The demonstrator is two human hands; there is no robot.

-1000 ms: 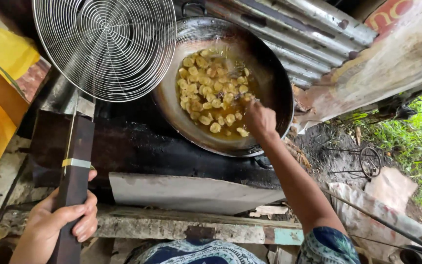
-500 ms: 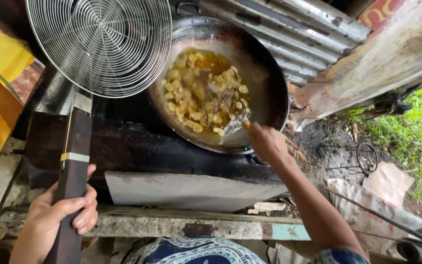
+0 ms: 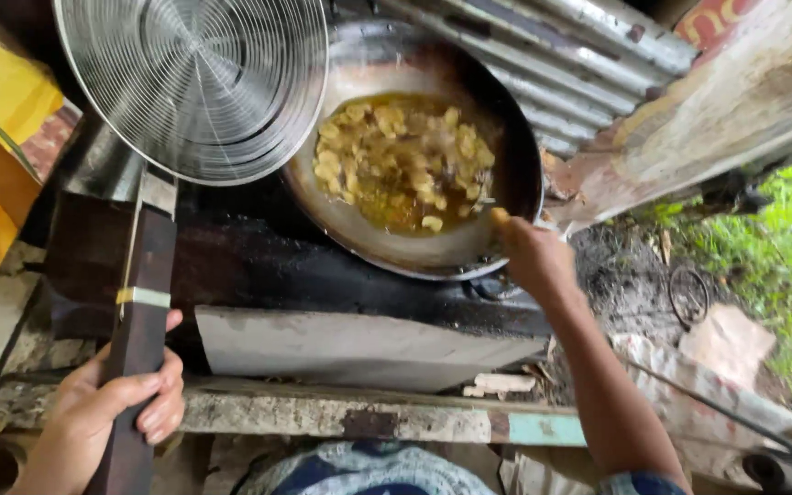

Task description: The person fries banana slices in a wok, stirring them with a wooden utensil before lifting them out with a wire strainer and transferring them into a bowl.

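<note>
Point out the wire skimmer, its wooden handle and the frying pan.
wire skimmer (image 3: 196,82): head view, centre of the round mesh.
wooden handle (image 3: 139,321): head view, middle of the dark shaft above the left hand.
frying pan (image 3: 414,247): head view, bare near wall.

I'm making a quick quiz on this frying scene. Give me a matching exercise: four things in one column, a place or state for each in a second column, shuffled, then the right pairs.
Things:
1. wire skimmer
2. wok
3. left hand
4. right hand

Places or states:
A. holds yellow slices in oil
B. at the wok's near right rim
C. held up to the left of the wok
D. wrapped round a dark wooden handle

Pairs: 1-C, 2-A, 3-D, 4-B
</note>
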